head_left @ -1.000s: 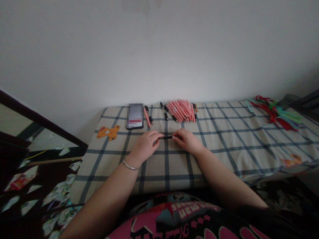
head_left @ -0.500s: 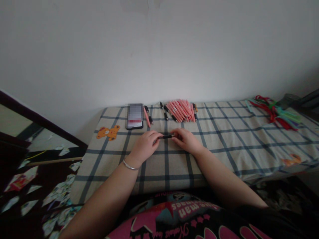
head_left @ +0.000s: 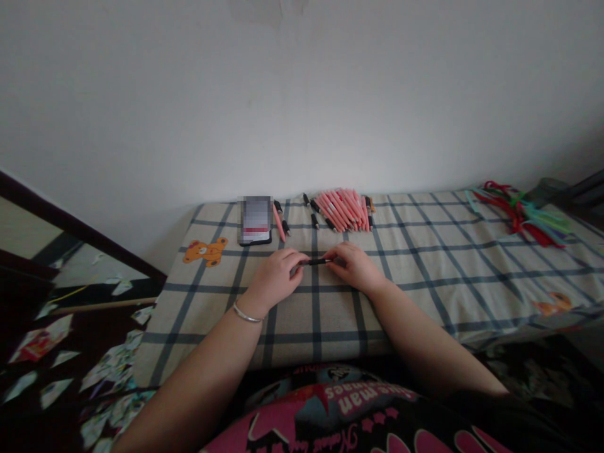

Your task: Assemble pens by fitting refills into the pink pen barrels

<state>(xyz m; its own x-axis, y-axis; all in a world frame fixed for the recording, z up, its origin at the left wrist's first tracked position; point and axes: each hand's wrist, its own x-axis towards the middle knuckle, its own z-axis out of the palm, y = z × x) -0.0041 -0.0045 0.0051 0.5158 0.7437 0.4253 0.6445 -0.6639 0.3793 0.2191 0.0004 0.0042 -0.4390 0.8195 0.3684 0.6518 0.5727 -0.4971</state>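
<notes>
- a person's two bare hands meet over a slim black pen part [head_left: 318, 262] above a plaid cloth [head_left: 292, 314], its length lying nearly level between them.
- the left hand [head_left: 278, 275], a silver bracelet [head_left: 247, 316] at its wrist, pinches the left end between thumb and fingers.
- the right hand [head_left: 355, 267] has thumb and fingertips closed around the opposite end; the hands themselves are a short way apart, joined only by the piece, whose middle shows in the gap.
- beyond the hands, near the wall [head_left: 302, 113], a heap of pink pen barrels [head_left: 342, 211] lies fanned across the cloth, with short black pieces [head_left: 314, 220] beside its left edge and more along its right.
- to the left of that heap, a single pink barrel [head_left: 279, 223] rests between two black parts [head_left: 285, 228] and a dark-edged device [head_left: 255, 221], its screen blurred.
- a printed orange bear [head_left: 205, 251] decorates the cloth near its left side, well apart from the hands.
- at far right, a tangle of red, green and pale blue strips [head_left: 528, 217] lies on the cloth.
- below, at left, paper scraps [head_left: 111, 368] litter a dark floor; a black and pink printed shirt [head_left: 330, 418] fills the foreground.
</notes>
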